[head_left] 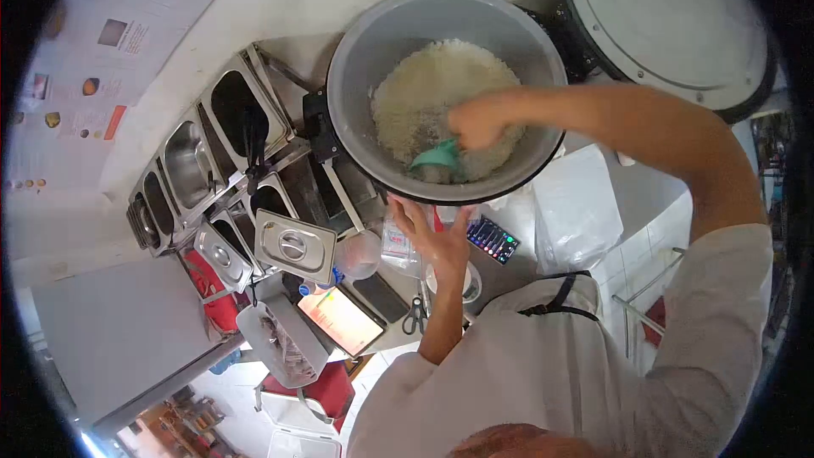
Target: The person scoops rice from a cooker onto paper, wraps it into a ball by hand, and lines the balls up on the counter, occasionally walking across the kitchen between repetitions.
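Observation:
A large grey rice cooker pot (356, 76) stands tilted toward me at the top centre, with white rice (441, 76) inside. My right hand (482, 121) reaches into it, fingers closed on a teal scoop (437, 157). The scoop lies in the rice near the pot's near side, its lower part partly covered. My left hand (434, 233) is below the pot's near edge, palm up with fingers spread, and the fingertips touch the pot's outside.
A round lid (670, 17) stands open at the upper right. Steel food pans (188, 161) and a lidded pan (293, 244) line the left. Near my left arm are a lit tablet (341, 320), scissors (415, 315), a phone (493, 240) and plastic bags (577, 203).

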`<state>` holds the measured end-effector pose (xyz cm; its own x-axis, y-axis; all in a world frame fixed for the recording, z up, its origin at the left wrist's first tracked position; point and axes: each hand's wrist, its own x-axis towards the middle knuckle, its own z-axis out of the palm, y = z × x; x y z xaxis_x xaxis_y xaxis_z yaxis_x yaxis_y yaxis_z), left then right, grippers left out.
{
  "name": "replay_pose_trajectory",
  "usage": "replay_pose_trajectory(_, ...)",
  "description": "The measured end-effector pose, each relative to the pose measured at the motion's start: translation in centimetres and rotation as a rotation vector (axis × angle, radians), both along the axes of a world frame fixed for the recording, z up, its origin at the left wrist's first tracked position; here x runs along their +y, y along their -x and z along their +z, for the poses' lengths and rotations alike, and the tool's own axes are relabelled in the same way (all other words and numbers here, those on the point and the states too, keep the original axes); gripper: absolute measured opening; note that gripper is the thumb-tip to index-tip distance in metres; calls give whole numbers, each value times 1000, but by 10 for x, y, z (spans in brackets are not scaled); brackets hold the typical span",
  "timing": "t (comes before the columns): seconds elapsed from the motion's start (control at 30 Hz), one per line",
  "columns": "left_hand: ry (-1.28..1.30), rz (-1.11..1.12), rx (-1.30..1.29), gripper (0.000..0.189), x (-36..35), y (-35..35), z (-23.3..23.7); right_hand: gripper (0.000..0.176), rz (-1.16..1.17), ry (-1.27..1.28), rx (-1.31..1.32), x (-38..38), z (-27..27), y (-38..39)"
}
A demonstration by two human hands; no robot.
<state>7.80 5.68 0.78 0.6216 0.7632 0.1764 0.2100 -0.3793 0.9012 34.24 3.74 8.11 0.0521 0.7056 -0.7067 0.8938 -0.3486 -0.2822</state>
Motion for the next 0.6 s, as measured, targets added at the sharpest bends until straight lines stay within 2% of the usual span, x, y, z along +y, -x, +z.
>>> replay_pose_trajectory(0.07,-67,1,30,124,-2,0,8,26,-318,142,298,-13,56,-25)
replay_pose_trajectory(0.17,-129,12,52,122,1,0,23,28,-546,198,515,-30,92,-54)
replay_pose_trajectory(0.27,-180,6,83,122,-4,2,33,28,-590,123,357,-34,82,-63)
replay_pose_trajectory(0.33,-222,12,27,121,-4,2,25,30,-315,-156,96,-38,45,-60)
replay_pose_trajectory(0.4,-199,22,26,121,-7,1,26,32,7,-197,-358,-34,-7,-28)
replay_pose_trajectory(0.5,-257,29,39,121,-4,2,20,33,181,-219,-337,-34,-31,4)
replay_pose_trajectory(0.6,-300,67,17,120,-6,5,12,34,1,56,-86,-30,31,0)
